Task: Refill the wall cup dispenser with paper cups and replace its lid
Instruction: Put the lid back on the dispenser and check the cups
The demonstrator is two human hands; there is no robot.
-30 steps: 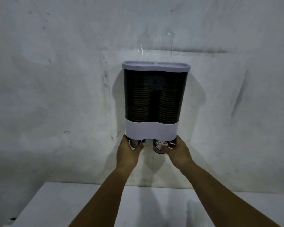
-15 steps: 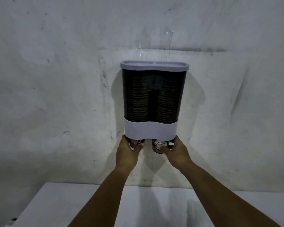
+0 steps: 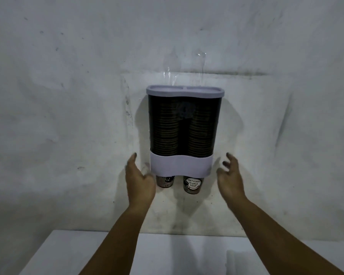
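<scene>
The cup dispenser [image 3: 184, 128] hangs on the wall, a dark see-through body with two stacks of paper cups inside. Its pale lid [image 3: 185, 90] sits on top and a pale band [image 3: 180, 164] wraps the bottom. Two brown cups poke out below: the left cup [image 3: 165, 181] and the right cup [image 3: 193, 184] with a printed label. My left hand [image 3: 139, 180] is open beside the band's left end, fingers apart, holding nothing. My right hand [image 3: 231, 177] is open to the right of the band, apart from it.
A stained white wall [image 3: 68, 116] fills the view. A white table top [image 3: 167, 255] lies below, under my forearms. A faint clear or white object [image 3: 234, 261] stands on it at the lower right.
Both hands have let go of the cup bottoms under the dispenser and moved outward and slightly up to either side of the band, fingers spread. The camera has tilted a little.
</scene>
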